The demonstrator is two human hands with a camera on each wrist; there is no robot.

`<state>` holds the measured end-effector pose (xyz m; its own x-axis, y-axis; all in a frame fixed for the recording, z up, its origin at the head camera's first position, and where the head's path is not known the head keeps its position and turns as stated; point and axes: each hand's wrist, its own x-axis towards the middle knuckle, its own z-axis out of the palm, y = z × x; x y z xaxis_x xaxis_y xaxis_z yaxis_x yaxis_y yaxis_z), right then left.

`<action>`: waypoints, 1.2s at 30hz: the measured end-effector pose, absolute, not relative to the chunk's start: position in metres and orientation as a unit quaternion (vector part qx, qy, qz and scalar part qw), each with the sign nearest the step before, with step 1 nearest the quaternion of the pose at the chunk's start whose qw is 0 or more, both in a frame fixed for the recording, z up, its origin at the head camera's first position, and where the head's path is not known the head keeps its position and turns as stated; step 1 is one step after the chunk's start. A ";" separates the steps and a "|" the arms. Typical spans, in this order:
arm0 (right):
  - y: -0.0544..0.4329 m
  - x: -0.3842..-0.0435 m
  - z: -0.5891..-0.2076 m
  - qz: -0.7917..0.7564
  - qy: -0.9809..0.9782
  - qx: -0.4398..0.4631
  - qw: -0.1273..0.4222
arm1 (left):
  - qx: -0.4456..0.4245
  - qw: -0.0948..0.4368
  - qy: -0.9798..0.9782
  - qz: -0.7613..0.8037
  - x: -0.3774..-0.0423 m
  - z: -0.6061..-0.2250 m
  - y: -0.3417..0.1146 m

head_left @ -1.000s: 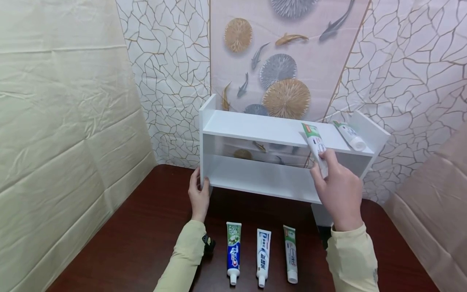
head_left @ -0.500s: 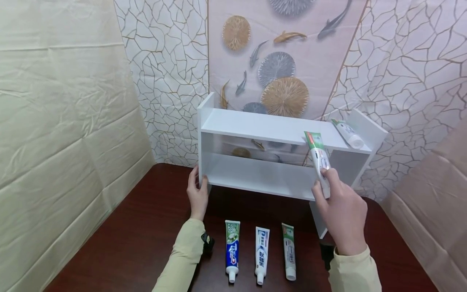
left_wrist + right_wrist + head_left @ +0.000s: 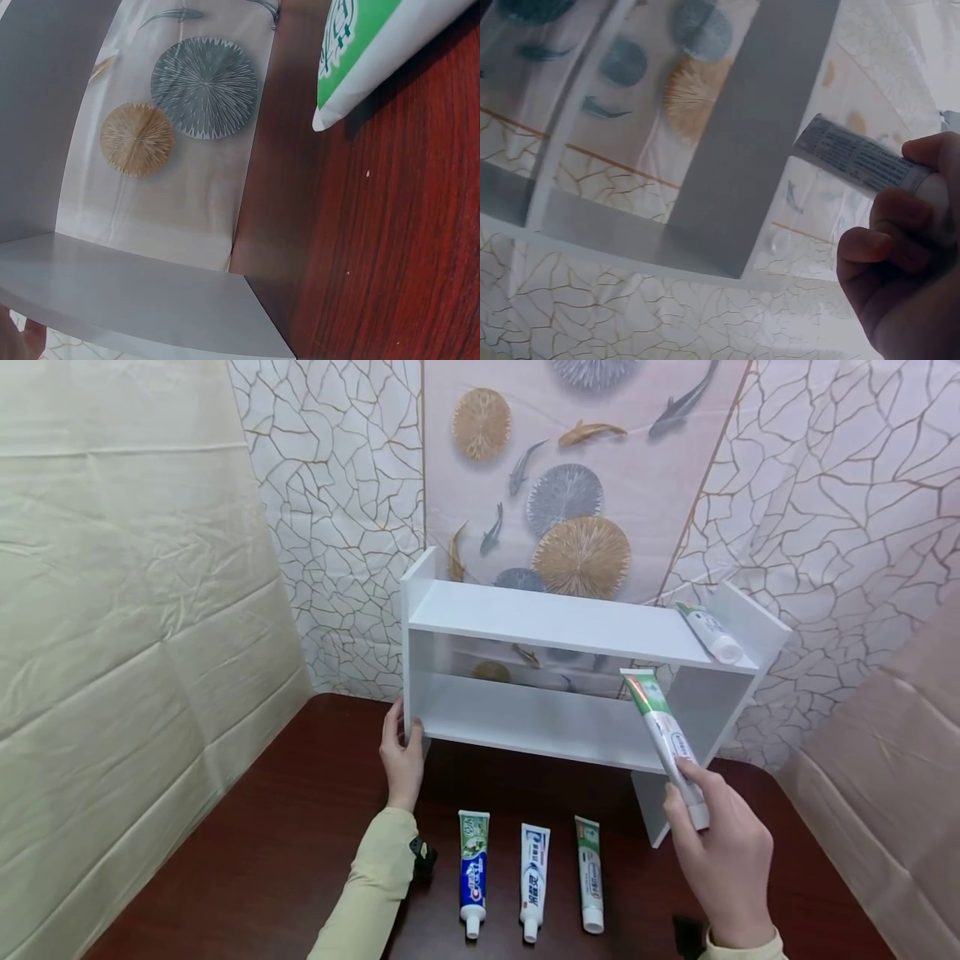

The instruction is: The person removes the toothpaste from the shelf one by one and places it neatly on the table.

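Note:
My left hand grips the lower left side panel of a white two-tier shelf, thumb in front and fingers on the outer side. In front of the shelf's right end, my right hand pinches a green-and-white toothpaste tube near its cap end, its flat end tilted up and left. The right wrist view has the printed back of this held toothpaste tube. On the upper shelf's right end lies another green-and-white toothpaste tube.
On the dark red table lie a blue-and-green toothpaste tube, a white-and-blue toothpaste tube and a green-and-silver toothpaste tube, side by side before the shelf. A patterned cloth hangs behind.
My right hand has drawn the held toothpaste tube down and toward me, from the upper shelf's front edge to before the lower shelf. The left hand keeps its grip on the side panel.

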<state>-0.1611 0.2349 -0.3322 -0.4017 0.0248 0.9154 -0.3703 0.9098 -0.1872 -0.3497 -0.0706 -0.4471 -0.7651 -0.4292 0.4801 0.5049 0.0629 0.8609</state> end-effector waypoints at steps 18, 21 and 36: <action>0.249 -0.145 -0.378 0.134 -0.903 0.024 0.407 | -0.032 0.346 -0.653 -0.673 -0.345 -0.440 -0.070; 0.252 -0.146 -0.385 0.127 -0.908 0.013 0.398 | -0.036 0.338 -0.658 -0.672 -0.334 -0.429 -0.069; 0.273 -0.172 -0.432 0.166 -0.980 -0.111 0.009 | -0.034 0.347 -0.648 -0.677 -0.351 -0.448 -0.073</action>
<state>-0.1719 0.2734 -0.4321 -0.9754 0.2196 -0.0193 0.2137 0.9202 -0.3280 -0.3513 -0.0733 -0.4482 -0.7573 -0.4255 0.4954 0.5133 0.0810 0.8544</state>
